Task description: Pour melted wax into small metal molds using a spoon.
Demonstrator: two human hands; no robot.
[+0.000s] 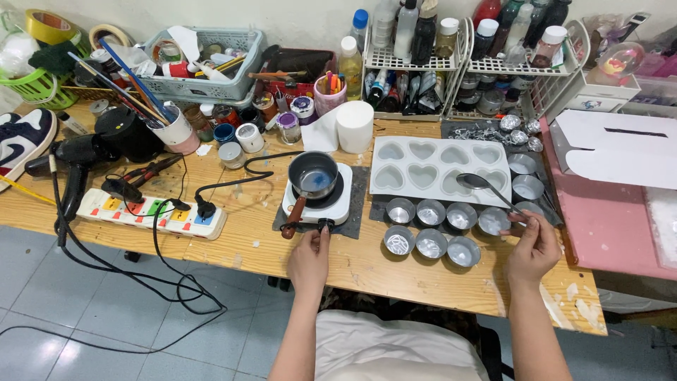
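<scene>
Left hand [309, 261] pinched closed on black knob [324, 226] of white hotplate [337, 204], small saucepan [313, 174] on top, right hand [533, 248] gripped metal spoon [486, 188] above round tins [431, 227].

You face a tan wooden table [240, 236]. The hot plate [326, 201] is white, its pot [313, 173] dark grey with a reddish-brown handle. Far right, the heart mould [437, 169] is pale grey; near it, silver cups [430, 243]. The power strip [151, 212] at left has multicoloured switches.
</scene>
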